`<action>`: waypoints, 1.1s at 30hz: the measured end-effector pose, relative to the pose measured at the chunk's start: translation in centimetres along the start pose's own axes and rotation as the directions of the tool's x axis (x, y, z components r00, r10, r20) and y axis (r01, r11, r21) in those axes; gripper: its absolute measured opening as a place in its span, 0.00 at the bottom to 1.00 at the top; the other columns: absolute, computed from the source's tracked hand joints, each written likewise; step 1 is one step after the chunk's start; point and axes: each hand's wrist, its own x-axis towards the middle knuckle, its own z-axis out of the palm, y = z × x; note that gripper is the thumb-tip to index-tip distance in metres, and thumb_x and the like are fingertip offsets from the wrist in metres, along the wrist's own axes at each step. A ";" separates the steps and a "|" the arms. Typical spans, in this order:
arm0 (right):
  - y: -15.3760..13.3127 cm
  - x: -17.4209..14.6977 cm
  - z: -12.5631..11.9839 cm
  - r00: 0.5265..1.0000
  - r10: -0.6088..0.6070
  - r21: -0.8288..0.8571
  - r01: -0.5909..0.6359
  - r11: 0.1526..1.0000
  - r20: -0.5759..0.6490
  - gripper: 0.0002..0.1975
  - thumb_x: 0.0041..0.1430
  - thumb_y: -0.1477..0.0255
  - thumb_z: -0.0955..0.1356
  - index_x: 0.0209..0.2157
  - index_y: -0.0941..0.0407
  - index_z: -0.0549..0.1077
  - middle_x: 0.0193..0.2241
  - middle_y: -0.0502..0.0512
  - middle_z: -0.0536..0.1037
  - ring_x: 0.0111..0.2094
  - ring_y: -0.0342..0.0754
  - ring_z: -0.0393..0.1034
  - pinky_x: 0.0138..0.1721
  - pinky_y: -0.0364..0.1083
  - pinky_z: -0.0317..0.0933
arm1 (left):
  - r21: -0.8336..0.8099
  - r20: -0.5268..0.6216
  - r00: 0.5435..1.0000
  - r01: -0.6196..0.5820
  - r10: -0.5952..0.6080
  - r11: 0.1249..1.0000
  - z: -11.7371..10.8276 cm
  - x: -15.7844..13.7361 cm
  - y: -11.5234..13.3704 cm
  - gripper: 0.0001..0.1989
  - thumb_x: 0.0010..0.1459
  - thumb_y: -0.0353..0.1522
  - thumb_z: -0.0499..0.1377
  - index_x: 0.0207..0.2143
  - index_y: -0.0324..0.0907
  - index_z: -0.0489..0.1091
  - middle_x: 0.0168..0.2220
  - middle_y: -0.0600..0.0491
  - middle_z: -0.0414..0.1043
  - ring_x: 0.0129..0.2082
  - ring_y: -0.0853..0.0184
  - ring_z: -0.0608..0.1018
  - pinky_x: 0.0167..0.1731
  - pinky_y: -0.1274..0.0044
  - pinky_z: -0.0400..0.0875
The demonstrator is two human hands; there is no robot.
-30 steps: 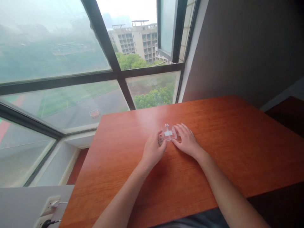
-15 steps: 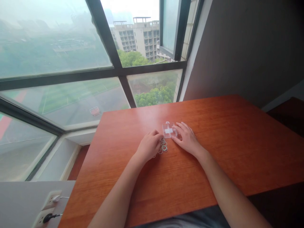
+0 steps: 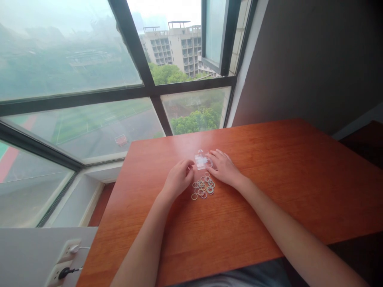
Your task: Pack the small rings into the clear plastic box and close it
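A small clear plastic box (image 3: pixel 201 162) with a white label lies on the table. My right hand (image 3: pixel 224 168) grips its right side, the thumb on the near edge and the fingers reaching over the far part, which hides some of it. To the left of the box is my left hand (image 3: pixel 179 177), its fingers loosely curved and the thumb apart from them, with nothing visible between. Just in front of the box several thin pale rings (image 3: pixel 203 186) lie in a loose, overlapping pile on the wood, between my two hands.
The reddish-brown wooden table (image 3: pixel 269 159) reaches to a dark-framed window (image 3: pixel 155 91) at the back and left. A grey wall (image 3: pixel 299 59) rises at the right. Wall sockets (image 3: pixel 64 259) with plugged-in cables are at the lower left.
My right hand and the plastic box have shifted left. My left hand has drawn back left from the rings, so more of the pile shows.
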 end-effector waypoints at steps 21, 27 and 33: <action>1.8 -1.7 -0.6 0.994 0.016 0.169 0.002 0.986 -0.107 0.25 0.56 0.76 0.63 0.56 0.58 0.67 0.56 0.63 0.69 0.59 0.54 0.61 0.62 0.56 0.56 | 0.099 0.090 0.992 -0.095 0.086 0.991 0.0 0.0 -0.6 0.09 0.62 0.31 0.54 0.38 0.44 0.75 0.37 0.49 0.71 0.35 0.67 0.74 0.37 0.76 0.68; 1.4 -1.8 -1.2 0.987 0.000 0.195 0.032 0.980 -0.161 0.26 0.55 0.75 0.64 0.57 0.57 0.66 0.57 0.61 0.68 0.60 0.54 0.60 0.62 0.56 0.55 | 0.080 0.088 0.992 -0.092 0.085 0.993 -0.2 0.0 -0.4 0.10 0.61 0.31 0.54 0.42 0.45 0.75 0.39 0.49 0.72 0.35 0.67 0.75 0.36 0.76 0.68; -4.5 -2.6 -2.7 0.970 -0.209 0.213 0.231 0.949 -0.121 0.10 0.59 0.73 0.65 0.44 0.54 0.72 0.42 0.57 0.75 0.46 0.52 0.66 0.51 0.52 0.62 | 0.025 0.051 0.998 -0.050 0.049 0.998 -0.4 0.0 -0.9 0.12 0.61 0.29 0.53 0.44 0.43 0.74 0.36 0.50 0.70 0.31 0.70 0.73 0.33 0.78 0.68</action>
